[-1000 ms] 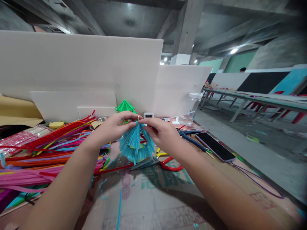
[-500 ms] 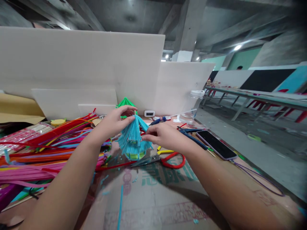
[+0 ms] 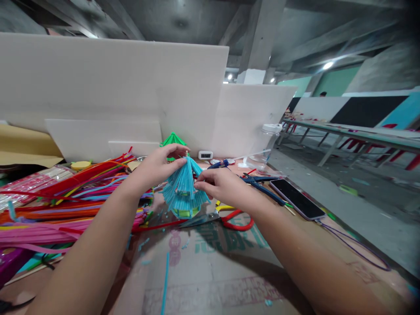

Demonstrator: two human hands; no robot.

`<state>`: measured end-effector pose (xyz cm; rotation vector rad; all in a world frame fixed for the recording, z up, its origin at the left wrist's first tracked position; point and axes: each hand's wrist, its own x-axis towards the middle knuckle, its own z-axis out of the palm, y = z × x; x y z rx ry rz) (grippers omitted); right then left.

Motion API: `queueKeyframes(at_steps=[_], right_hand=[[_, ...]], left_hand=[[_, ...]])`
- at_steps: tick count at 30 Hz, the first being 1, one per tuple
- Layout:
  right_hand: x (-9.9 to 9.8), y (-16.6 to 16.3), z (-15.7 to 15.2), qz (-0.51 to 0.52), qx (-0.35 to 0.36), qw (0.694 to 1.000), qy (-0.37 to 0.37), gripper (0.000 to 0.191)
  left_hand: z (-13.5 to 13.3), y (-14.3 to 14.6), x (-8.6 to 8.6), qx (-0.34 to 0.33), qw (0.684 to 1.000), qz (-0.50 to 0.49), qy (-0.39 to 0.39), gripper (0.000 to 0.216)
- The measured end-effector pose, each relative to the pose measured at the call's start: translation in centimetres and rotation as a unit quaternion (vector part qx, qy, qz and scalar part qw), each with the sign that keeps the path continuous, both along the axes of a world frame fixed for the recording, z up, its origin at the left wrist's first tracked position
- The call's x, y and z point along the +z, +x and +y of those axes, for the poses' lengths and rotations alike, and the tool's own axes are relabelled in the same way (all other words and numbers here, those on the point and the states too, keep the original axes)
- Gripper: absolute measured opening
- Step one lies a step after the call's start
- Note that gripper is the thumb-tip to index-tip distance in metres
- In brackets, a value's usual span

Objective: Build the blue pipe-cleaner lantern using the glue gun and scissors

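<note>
A small cone-shaped model of light-blue pipe cleaners (image 3: 184, 189) is held above the cardboard-covered table (image 3: 213, 271). My left hand (image 3: 156, 167) grips its top from the left, fingers curled round the tip. My right hand (image 3: 219, 184) pinches the blue strands on its right side, fingers pressed together. A green band shows at the model's base. A thin stick pokes out of the top.
A heap of coloured pipe cleaners (image 3: 65, 197) lies at the left. Red-handled scissors (image 3: 226, 218) lie under the model, blue pliers (image 3: 259, 186) and a phone (image 3: 297, 199) with a purple cord to the right. A green cone model (image 3: 173, 140), a clear jar (image 3: 266, 146) and white foam boards (image 3: 114, 92) stand behind.
My right hand has slid from the model's tip down to its right side. The model sits slightly higher and more upright; my left hand stays at the top.
</note>
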<state>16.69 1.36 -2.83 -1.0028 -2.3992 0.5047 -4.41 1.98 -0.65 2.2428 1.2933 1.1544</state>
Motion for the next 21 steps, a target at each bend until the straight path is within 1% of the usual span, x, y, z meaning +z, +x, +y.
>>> queueKeyframes(at_steps=[2, 3, 7, 14, 21], right_hand=[[-0.1, -0.2, -0.2, 0.018, -0.023, 0.998, 0.053, 0.015], [-0.1, -0.3, -0.3, 0.019, -0.033, 0.997, 0.069, 0.014], [-0.2, -0.7, -0.6, 0.008, -0.047, 0.993, 0.105, 0.012], [-0.6, -1.0, -0.6, -0.008, -0.064, 0.989, 0.132, 0.012], [-0.7, -1.1, -0.9, -0.013, -0.06, 0.986, 0.153, 0.01]], left_hand=[[0.0, 0.0, 0.0, -0.001, 1.0, 0.002, 0.002, 0.036], [0.0, 0.0, 0.0, -0.002, 1.0, 0.002, 0.002, 0.036], [0.0, 0.0, 0.0, -0.005, 1.0, 0.002, 0.004, 0.037], [0.2, 0.0, -0.2, -0.007, 1.0, -0.003, 0.011, 0.038], [0.1, 0.0, -0.2, -0.002, 1.0, -0.002, 0.013, 0.037]])
